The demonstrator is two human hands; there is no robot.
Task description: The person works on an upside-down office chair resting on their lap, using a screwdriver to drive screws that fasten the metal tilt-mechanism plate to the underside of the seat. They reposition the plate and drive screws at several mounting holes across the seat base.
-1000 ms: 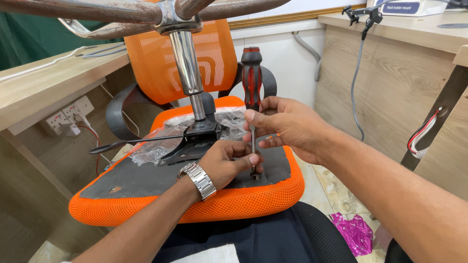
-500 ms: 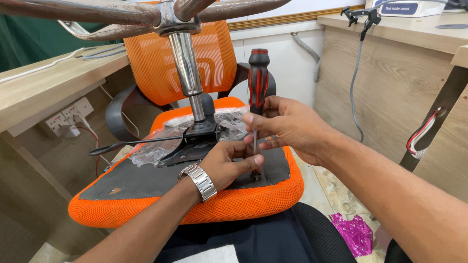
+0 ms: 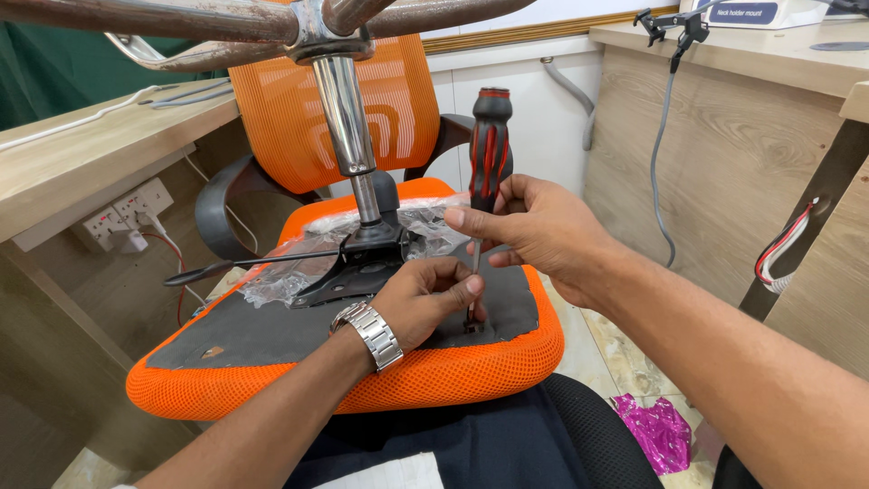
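Note:
An orange office chair (image 3: 489, 362) lies upturned, its black seat underside (image 3: 272, 330) facing up and its metal post (image 3: 348, 136) rising from the black mechanism plate (image 3: 362, 263). My right hand (image 3: 534, 231) grips a black and red screwdriver (image 3: 487, 154) held upright, tip down on the seat underside near its right edge. My left hand (image 3: 425, 299), with a metal watch (image 3: 367, 333) on the wrist, pinches the shaft near the tip.
A clear plastic wrap (image 3: 290, 276) bunches around the mechanism. A wooden desk (image 3: 100, 163) with wall sockets (image 3: 127, 213) stands left; another wooden desk (image 3: 751, 163) with a hanging cable stands right. A pink wrapper (image 3: 656, 430) lies on the floor.
The screwdriver has shifted slightly right and stands more upright; my right hand has turned on its handle. My left hand stays at the tip.

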